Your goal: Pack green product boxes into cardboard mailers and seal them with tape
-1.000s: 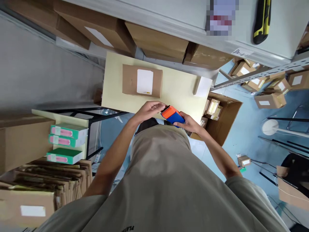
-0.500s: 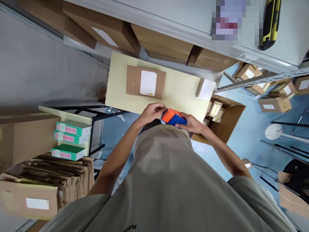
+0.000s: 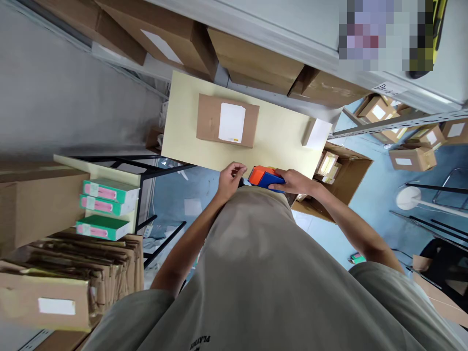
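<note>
My right hand (image 3: pixel 292 181) grips an orange and blue tape dispenser (image 3: pixel 268 178) close to my shirt, at the near edge of the table. The dispenser's dark toothed edge faces left. A small gap separates it from my left hand (image 3: pixel 230 180), whose fingers are curled together; anything between them is too small to make out. On the cream table (image 3: pixel 183 117) beyond my hands lies a closed cardboard box (image 3: pixel 208 121) with a white label (image 3: pixel 232 123) on top.
A white box (image 3: pixel 317 133) stands at the table's right end, above an open carton (image 3: pixel 347 183) holding items. Shelving (image 3: pixel 292 39) with cardboard boxes runs along the far side. Green-and-white boxes (image 3: pixel 106 191) and folded cartons (image 3: pixel 106 278) are on the left.
My left hand has drawn back from the dispenser's toothed end, leaving a gap. My right hand still holds the dispenser. The view has shifted slightly.
</note>
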`<state>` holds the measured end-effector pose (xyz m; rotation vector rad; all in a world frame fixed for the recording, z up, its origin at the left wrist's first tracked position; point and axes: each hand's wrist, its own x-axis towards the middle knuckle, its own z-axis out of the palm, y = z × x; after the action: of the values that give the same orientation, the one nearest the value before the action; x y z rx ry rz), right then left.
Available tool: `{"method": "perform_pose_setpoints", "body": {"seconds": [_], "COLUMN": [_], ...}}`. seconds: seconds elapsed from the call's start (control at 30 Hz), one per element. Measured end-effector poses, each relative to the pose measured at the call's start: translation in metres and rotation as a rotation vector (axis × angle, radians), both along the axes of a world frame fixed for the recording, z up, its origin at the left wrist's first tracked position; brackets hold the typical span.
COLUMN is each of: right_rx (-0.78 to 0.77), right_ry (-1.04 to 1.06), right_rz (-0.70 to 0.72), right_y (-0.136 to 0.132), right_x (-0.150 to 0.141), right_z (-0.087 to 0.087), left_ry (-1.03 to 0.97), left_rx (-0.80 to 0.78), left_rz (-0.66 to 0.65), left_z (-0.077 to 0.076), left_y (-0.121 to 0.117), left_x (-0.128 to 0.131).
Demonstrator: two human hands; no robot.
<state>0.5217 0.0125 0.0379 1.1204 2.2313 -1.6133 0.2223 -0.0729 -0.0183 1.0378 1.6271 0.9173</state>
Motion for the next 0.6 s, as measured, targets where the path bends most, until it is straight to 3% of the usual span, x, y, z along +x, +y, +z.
{"method": "perform_pose_setpoints", "body": {"seconds": [0.13,0.27,0.43,0.6], "right_rx": [0.034,0.100,0.291,0.367], "right_ry": [-0.104,-0.274,-0.563,-0.629], "right_rz": [0.022,0.010,0.009,0.001], "right_y": [0.008,0.009,0.008,0.008], "right_x": [0.011,0.011,-0.005,-0.021], "right_z": [-0.003,-0.024,-0.069,-0.096], "left_ry": [0.016,-0.065,-0.070,-0.037], "left_rx": [0.024,-0.039,-0.117,-0.102], "left_rz": [0.177,0.147,0.158,0.282], "left_z": [-0.026,-0.057,-0.090,-0.116], "left_y": [0.007,0.013,0.030,0.047], "left_x": [-0.032,-0.050,-0.036,-0.025]}}
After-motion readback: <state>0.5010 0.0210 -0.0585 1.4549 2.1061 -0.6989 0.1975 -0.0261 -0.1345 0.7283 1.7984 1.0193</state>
